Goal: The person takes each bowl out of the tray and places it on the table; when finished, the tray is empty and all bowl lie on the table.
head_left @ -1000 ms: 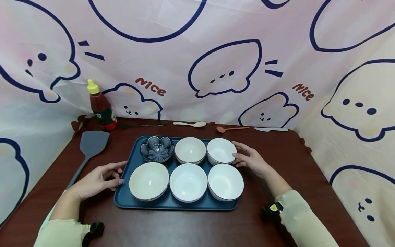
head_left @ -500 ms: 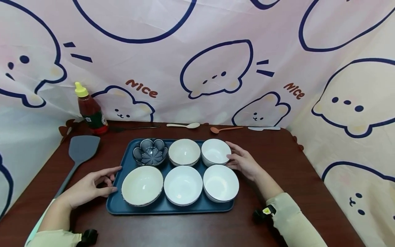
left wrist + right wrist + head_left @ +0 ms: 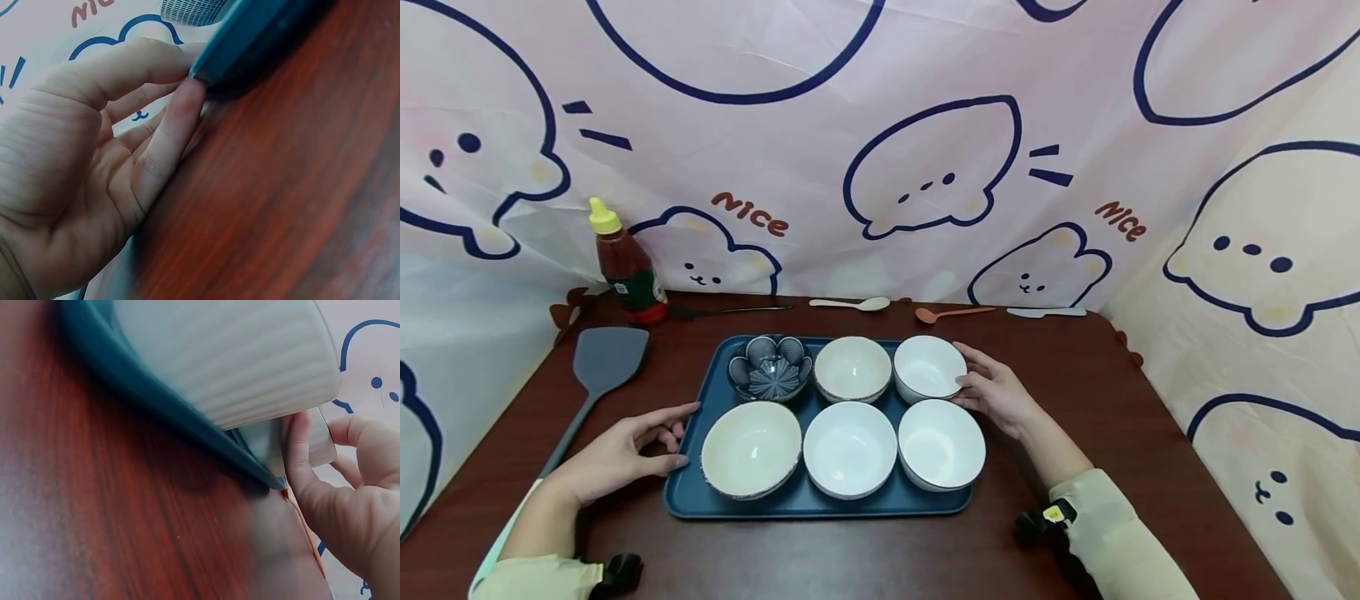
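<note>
A blue tray (image 3: pixel 715 507) holds several bowls in two rows. In the head view, my left hand (image 3: pixel 617 454) touches its left rim with thumb and forefinger spread along the edge. The left wrist view shows those fingertips against the tray's rim (image 3: pixel 231 47). At the far right, my right hand (image 3: pixel 1000 390) touches the side of a small white bowl (image 3: pixel 928 367), thumb and forefinger apart. Nearer stands another white bowl (image 3: pixel 942 444), its ribbed outside visible in the right wrist view. The other bowls include a cream one (image 3: pixel 751 450) and a dark petal-shaped one (image 3: pixel 772 371).
A red sauce bottle (image 3: pixel 628 275) stands at the back left. A grey spatula (image 3: pixel 610 358) lies left of the tray, partly behind the left arm. Along the back edge lie a cream spoon (image 3: pixel 872 304), an orange spoon (image 3: pixel 928 316) and a pale knife (image 3: pixel 1045 312).
The whole head view has shifted a little. Both hands keep their places at the tray's left rim and the far right bowl, and the bowls stay in the same arrangement.
</note>
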`<state>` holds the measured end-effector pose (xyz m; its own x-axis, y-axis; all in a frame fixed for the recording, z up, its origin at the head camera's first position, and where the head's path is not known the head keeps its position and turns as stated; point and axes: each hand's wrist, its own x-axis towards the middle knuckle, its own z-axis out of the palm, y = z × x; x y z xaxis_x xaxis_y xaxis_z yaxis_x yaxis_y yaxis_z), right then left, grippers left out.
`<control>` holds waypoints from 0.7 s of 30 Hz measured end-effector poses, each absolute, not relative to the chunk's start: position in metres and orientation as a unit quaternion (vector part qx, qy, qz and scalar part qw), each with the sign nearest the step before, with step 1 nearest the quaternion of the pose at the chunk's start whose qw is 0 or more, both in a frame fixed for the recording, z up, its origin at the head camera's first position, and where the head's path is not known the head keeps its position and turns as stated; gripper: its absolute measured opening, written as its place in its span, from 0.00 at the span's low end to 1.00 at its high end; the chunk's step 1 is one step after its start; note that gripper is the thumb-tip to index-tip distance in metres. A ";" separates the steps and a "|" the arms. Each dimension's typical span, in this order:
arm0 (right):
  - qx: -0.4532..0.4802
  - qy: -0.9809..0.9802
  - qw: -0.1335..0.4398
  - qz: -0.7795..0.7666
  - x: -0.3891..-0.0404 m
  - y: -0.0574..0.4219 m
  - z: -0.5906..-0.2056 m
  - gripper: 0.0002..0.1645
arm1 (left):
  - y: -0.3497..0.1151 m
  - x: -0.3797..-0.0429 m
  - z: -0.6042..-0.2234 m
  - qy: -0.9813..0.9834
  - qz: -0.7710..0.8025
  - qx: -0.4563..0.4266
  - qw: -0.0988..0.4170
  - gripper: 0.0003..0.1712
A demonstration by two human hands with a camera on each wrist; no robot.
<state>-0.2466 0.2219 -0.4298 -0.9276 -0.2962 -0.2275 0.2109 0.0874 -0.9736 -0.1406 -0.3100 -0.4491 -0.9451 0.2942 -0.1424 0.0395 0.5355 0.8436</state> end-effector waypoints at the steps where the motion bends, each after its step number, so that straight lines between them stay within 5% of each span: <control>1: -0.029 0.712 0.188 -0.675 -0.247 0.222 -0.429 0.40 | -0.310 -0.141 -0.449 0.865 0.474 0.097 0.135 0.42; 21: 0.016 0.702 0.181 -0.689 -0.269 0.264 -0.392 0.39 | -0.312 -0.141 -0.450 0.863 0.474 0.114 0.135 0.41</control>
<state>-0.2687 0.2637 -0.3923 -0.9339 -0.2272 -0.2762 0.2719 0.0505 -0.9610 -0.1407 -0.3123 -0.4502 -0.9379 0.3240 -0.1244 0.0685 0.5244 0.8487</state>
